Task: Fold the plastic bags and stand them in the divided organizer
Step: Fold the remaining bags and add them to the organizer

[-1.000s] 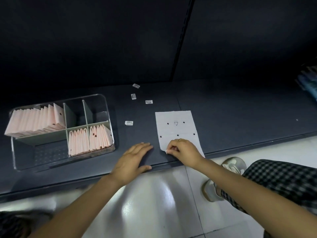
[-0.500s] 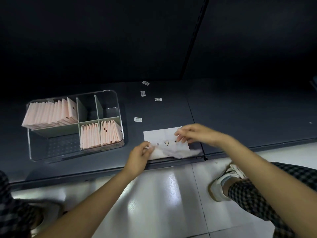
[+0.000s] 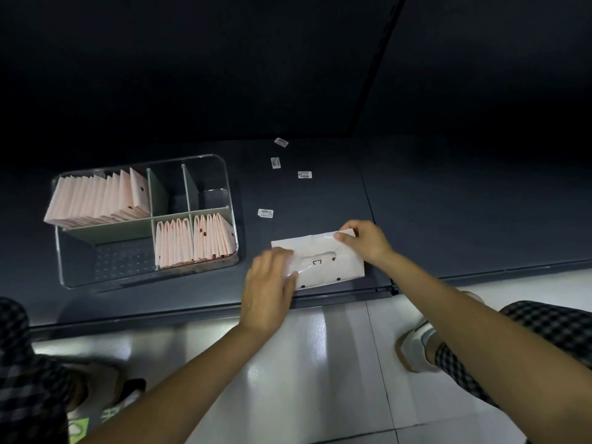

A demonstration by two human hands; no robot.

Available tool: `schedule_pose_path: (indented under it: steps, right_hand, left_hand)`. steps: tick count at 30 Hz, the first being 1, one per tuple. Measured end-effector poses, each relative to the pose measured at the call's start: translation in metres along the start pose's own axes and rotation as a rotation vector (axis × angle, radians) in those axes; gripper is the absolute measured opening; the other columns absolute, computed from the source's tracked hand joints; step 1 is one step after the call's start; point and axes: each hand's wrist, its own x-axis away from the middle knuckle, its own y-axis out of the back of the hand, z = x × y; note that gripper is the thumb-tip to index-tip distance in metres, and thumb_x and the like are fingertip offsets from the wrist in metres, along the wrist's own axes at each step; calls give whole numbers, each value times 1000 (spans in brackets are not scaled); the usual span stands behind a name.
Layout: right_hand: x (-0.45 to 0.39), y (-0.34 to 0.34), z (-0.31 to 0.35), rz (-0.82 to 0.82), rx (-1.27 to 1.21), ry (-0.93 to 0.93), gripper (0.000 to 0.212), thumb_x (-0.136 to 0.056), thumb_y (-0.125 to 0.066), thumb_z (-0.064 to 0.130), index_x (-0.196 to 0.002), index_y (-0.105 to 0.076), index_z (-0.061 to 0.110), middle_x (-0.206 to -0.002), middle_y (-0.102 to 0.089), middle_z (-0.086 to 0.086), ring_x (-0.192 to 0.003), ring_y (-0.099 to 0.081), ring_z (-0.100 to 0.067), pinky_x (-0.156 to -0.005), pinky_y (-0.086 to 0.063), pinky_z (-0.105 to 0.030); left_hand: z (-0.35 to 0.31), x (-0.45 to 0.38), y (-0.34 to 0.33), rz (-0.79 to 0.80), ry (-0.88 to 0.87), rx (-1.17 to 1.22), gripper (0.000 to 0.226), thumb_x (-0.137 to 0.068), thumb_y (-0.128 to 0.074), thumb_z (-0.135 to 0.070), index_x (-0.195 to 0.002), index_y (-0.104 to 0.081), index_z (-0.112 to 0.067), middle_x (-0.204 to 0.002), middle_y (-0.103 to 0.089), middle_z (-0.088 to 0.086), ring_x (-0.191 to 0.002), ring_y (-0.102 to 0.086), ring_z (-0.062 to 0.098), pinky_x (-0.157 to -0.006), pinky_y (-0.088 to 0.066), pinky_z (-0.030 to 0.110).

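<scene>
While the right hand's fingertips pinch the far right corner of the white, folded plastic bag, the right hand curls above it. The left hand presses flat, fingers straight, on its left end. The bag lies on the dark grey shelf, right of the clear divided plastic organizer holding upright pink folded bags.

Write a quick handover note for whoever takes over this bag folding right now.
Left hand: flat, pressing the left end of the white bag.
Right hand: fingers pinch the bag's far right corner.
The bag lies folded over on the dark shelf, right of the organizer.
Done: folded pink bags stand in three compartments.
Left: finish folding this bag and stand it in the organizer; other compartments hold no bags.
</scene>
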Motion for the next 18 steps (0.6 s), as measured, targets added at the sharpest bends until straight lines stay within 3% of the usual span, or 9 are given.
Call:
schedule_pose_path:
  steps: [3,6,9,16,18]
  right_hand:
    - [-9,-6,1,-11,57,12,11,-87,-66,22,-88,-69,12,-88,-65,4,-82,-57,-10,-69,-37,-19]
    - [-13,-10,-1,-21,61,-15,11,-87,-66,25,-87,-69,14,-88,-65,3,-83,-57,-11,-71,-38,-20]
    - [-16,-14,-2,-39,99,-24,9,-87,-66,27,-84,-67,18,-88,-66,2,-81,-57,-12,-69,-39,-21]
    - [-18,-15,0,-36,128,-90,15,-89,-63,27,-95,-67,14,-102,-67,-4,-95,-60,-21,-75,-45,-25]
    - [-10,-14,6,-106,215,-81,20,-89,-62,26,-105,-64,14,-110,-63,-7,-103,-56,-23,-83,-45,-29]
  left_hand:
    - [-1,12,-4,172,-226,-127,40,-83,-69,-19,-121,-60,-8,-131,-56,9,-121,-53,29,-103,-44,42]
    - [3,23,-11,305,-349,-318,61,-80,-72,-36,-129,-56,-5,-139,-50,11,-128,-48,27,-105,-38,45]
    - [13,31,-16,421,-361,-474,73,-91,-50,-52,-146,-30,-7,-153,-23,9,-142,-25,23,-115,-17,42]
    - [26,33,-16,493,-404,-620,79,-93,-35,-60,-148,-13,-7,-155,-10,10,-144,-13,24,-116,-9,41]
    - [28,34,-18,514,-414,-620,81,-94,-30,-60,-147,2,-7,-155,4,9,-145,0,24,-116,2,41]
